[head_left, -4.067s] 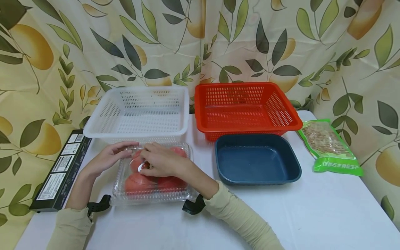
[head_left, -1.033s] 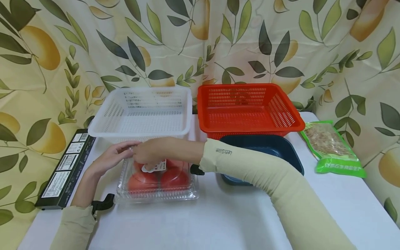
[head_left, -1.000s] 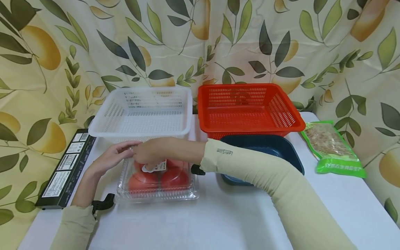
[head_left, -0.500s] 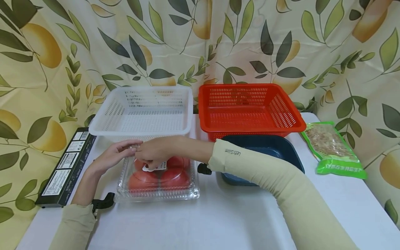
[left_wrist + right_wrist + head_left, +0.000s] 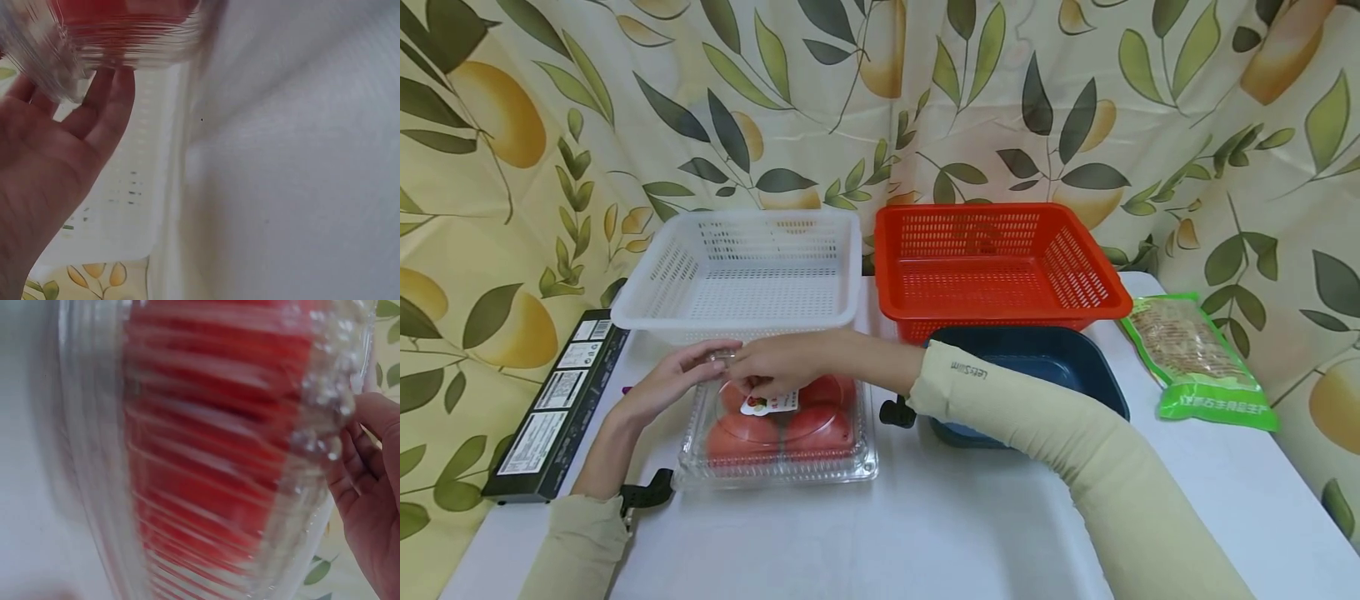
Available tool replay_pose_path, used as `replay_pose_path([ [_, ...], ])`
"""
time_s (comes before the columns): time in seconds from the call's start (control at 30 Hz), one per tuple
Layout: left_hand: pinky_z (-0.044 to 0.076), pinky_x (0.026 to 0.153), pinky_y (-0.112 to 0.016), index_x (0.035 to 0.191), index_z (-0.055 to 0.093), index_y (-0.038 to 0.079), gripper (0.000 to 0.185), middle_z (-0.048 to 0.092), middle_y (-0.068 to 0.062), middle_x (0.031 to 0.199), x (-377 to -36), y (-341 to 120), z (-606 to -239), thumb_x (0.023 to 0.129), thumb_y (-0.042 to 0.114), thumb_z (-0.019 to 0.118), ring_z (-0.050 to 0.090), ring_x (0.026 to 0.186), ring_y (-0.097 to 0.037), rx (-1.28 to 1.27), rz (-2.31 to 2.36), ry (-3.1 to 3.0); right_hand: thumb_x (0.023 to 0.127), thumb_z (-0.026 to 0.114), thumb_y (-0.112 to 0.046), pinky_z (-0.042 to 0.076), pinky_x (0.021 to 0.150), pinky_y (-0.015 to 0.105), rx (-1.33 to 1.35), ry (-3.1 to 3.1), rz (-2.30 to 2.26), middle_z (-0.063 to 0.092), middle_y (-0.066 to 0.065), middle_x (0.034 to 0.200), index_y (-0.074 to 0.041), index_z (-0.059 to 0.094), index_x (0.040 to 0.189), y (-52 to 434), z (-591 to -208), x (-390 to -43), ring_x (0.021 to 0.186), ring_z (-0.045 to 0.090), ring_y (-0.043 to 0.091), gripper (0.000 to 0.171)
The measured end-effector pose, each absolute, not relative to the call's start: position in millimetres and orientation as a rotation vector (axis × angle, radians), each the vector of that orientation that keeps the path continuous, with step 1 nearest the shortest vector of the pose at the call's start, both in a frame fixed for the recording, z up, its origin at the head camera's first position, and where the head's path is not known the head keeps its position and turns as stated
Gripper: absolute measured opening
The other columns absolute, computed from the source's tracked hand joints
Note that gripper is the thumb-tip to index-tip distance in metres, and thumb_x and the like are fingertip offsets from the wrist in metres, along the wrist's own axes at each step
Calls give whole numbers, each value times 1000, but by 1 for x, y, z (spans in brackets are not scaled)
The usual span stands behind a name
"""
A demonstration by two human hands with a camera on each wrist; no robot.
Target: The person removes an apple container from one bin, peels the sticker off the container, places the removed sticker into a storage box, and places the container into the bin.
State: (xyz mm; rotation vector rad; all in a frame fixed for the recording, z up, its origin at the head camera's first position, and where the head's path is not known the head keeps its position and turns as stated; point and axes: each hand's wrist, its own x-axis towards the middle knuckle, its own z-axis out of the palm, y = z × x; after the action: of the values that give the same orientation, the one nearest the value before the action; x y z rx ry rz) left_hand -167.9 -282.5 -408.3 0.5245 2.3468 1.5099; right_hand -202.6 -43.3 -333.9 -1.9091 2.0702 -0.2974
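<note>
A clear plastic clamshell box (image 5: 842, 468) of large red tomatoes (image 5: 820, 429) sits on the white table, and a white label (image 5: 784, 402) shows on its lid. At the far left corner of the box, my left hand (image 5: 673, 379) holds the edge with thumb and fingers; in the left wrist view the fingers reach behind the ribbed wall (image 5: 131, 47). My right hand (image 5: 790, 360) crosses over the lid with curled fingers, pinching at that same corner. Thumb and fingertips lie against the plastic edge in the right wrist view, though the pinched part is hidden.
Behind the box stands a white perforated basket (image 5: 737, 313), with a red basket (image 5: 1000, 310) beside it. A dark blue basin (image 5: 1060, 367) sits partly under my right forearm. A long black box (image 5: 553, 408) lies left, a green-edged food packet (image 5: 1195, 354) right.
My right hand has gone from the middle of the lid to the far left corner, then drawn back slightly right, uncovering more of the label. My left hand stays at the corner.
</note>
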Motion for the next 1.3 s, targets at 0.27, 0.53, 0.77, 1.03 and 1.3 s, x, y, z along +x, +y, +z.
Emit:
replay_pose_path([
  [0.27, 42, 98, -27, 143, 44, 15, 41, 53, 10, 134, -166, -281, -411, 103, 26, 44, 51, 119, -2, 531, 1514, 2323, 99, 53, -15, 40, 86, 20, -1980, 2200, -234, 59, 4, 96, -7, 60, 97, -34, -337, -194, 95, 51, 15, 10],
  [0.53, 41, 97, -24, 143, 44, 16, 41, 51, 7, 136, -167, -280, -414, 104, 27, 43, 48, 121, -3, 538, 1527, 2321, 99, 52, -14, 38, 81, 18, -1971, 2272, -265, 55, 1, 96, -12, 58, 97, -27, -339, -188, 94, 50, 12, 7],
  [0.77, 40, 98, -24, 144, 44, 17, 41, 50, 7, 138, -167, -281, -414, 104, 28, 42, 47, 123, -1, 547, 1509, 2333, 99, 53, -15, 39, 81, 17, -1906, 2300, -289, 56, -3, 96, -16, 58, 96, -20, -340, -188, 95, 50, 9, 6],
  [1.03, 39, 99, -21, 144, 43, 17, 41, 49, 9, 140, -167, -281, -411, 104, 27, 42, 44, 125, 2, 553, 1513, 2327, 99, 55, -19, 43, 85, 18, -1859, 2264, -369, 59, -2, 97, -15, 59, 102, -11, -336, -190, 96, 53, 10, 7],
  [1.3, 39, 101, -28, 145, 43, 17, 42, 48, 8, 141, -167, -281, -413, 104, 28, 42, 43, 127, 3, 551, 1497, 2339, 98, 56, -15, 44, 84, 17, -1807, 2196, -528, 59, -2, 95, -16, 58, 104, 2, -336, -189, 94, 54, 10, 7],
])
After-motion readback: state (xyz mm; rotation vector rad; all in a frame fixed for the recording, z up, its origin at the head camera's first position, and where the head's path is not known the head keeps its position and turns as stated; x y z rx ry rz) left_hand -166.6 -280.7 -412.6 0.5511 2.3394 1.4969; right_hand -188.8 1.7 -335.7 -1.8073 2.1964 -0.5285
